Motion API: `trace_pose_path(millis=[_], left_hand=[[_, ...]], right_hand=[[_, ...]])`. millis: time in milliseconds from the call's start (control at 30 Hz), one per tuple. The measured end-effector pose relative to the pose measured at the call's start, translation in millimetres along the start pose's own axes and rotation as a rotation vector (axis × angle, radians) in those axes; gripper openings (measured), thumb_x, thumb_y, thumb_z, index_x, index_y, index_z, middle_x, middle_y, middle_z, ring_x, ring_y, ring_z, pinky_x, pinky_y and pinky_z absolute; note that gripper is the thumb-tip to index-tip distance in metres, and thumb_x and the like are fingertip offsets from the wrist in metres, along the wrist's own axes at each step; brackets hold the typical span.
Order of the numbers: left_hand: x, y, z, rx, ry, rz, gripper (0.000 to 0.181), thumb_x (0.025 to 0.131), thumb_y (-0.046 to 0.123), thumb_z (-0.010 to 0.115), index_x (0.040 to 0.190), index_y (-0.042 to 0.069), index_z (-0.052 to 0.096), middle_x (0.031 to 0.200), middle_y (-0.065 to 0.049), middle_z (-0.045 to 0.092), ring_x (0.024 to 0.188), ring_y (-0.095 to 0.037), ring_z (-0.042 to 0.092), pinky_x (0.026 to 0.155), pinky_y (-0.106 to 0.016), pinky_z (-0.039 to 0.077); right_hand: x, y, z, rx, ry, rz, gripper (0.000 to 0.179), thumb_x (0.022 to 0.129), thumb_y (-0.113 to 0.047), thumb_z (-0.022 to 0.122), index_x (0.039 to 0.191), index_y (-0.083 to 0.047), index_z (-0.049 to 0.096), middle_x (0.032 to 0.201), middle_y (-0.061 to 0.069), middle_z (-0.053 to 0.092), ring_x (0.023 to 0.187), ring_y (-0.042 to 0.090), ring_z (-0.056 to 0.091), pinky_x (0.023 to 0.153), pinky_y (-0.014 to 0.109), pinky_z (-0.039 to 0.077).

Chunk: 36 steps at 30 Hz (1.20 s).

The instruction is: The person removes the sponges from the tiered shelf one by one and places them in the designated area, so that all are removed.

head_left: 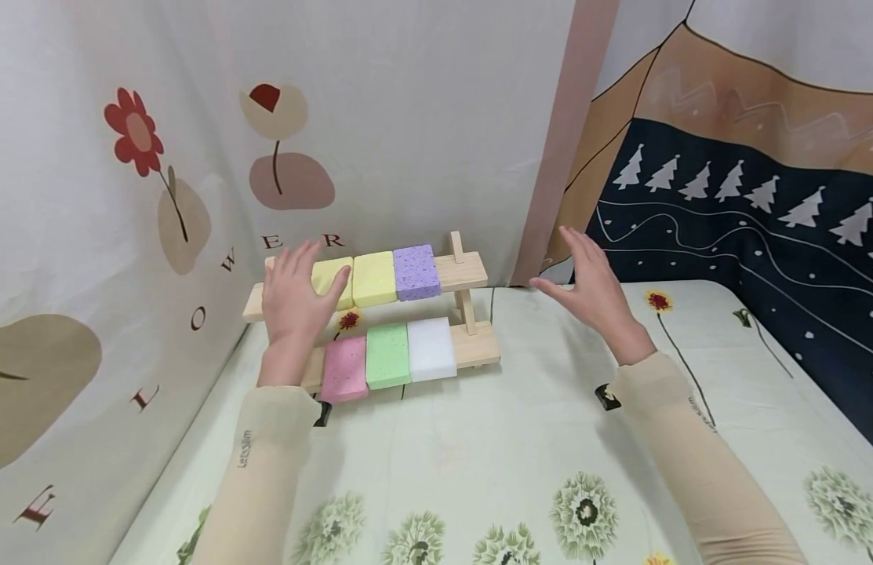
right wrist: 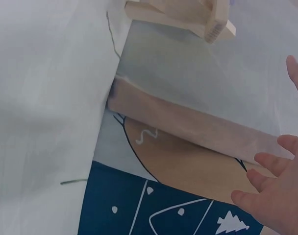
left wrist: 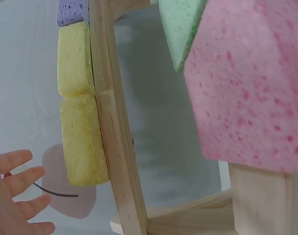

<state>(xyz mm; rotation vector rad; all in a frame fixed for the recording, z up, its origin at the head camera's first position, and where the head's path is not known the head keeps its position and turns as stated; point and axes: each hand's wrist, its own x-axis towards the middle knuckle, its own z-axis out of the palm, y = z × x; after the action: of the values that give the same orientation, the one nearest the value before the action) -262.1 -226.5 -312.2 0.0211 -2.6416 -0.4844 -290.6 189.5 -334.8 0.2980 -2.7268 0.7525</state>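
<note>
A two-tier wooden rack (head_left: 464, 271) stands on the table. Two yellow sponges (head_left: 375, 279) and a purple sponge (head_left: 417, 272) lie in a row on its upper plank. On the lower plank sit a pink sponge (head_left: 346, 369), a green sponge (head_left: 388, 355) and a white sponge (head_left: 432, 348). My left hand (head_left: 292, 302) is raised at the rack's left end, fingers spread, overlapping part of the left yellow sponge in the head view. To the right of the rack, my right hand (head_left: 593, 289) is held up with fingers extended, holding nothing.
A pale flowered cloth (head_left: 492, 439) covers the table. Printed curtains hang behind it: a white one with flowers and letters (head_left: 422, 118) at the back and left, and a dark one with white trees (head_left: 732, 204) at the right.
</note>
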Motion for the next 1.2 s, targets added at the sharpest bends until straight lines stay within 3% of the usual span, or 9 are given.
trace_pose_path(millis=[367, 667, 967, 1200], left_hand=[[-14.7, -15.3, -2.6, -0.145, 0.092, -0.049, 0.063, 0.099, 0.052, 0.049, 0.149, 0.013, 0.045, 0.158, -0.008, 0.043, 0.152, -0.033, 0.028, 0.126, -0.051, 0.017], [-29.2, -31.1, -6.7, -0.233, 0.112, -0.174, 0.058, 0.098, 0.052, 0.052, 0.149, 0.025, 0.046, 0.155, -0.005, 0.046, 0.147, -0.031, 0.038, 0.119, -0.055, 0.031], [-44.8, -49.0, -3.4, -0.259, 0.161, -0.245, 0.054, 0.098, 0.048, 0.054, 0.144, 0.021, 0.053, 0.152, -0.006, 0.051, 0.144, -0.032, 0.043, 0.117, -0.055, 0.035], [-55.4, -63.1, 0.9, -0.238, 0.165, -0.273, 0.05, 0.098, 0.043, 0.056, 0.14, 0.017, 0.057, 0.142, -0.01, 0.06, 0.135, -0.035, 0.051, 0.111, -0.054, 0.038]], right_hand=[[-2.3, -6, 14, 0.045, 0.032, -0.006, 0.094, 0.09, -0.048, 0.071, 0.16, -0.015, 0.019, 0.165, 0.017, 0.024, 0.152, 0.039, 0.022, 0.118, 0.065, 0.026], [-5.3, -12, 23, 0.074, 0.01, -0.013, 0.091, 0.09, -0.045, 0.072, 0.16, -0.015, 0.021, 0.164, 0.016, 0.027, 0.15, 0.04, 0.027, 0.118, 0.063, 0.029], [-7.7, -15, 30, 0.094, -0.022, -0.027, 0.09, 0.091, -0.047, 0.07, 0.16, -0.016, 0.021, 0.164, 0.016, 0.027, 0.15, 0.037, 0.028, 0.118, 0.061, 0.031], [-9.4, -17, 34, 0.108, -0.026, -0.05, 0.088, 0.091, -0.047, 0.07, 0.159, -0.016, 0.023, 0.163, 0.015, 0.03, 0.148, 0.037, 0.032, 0.117, 0.06, 0.033]])
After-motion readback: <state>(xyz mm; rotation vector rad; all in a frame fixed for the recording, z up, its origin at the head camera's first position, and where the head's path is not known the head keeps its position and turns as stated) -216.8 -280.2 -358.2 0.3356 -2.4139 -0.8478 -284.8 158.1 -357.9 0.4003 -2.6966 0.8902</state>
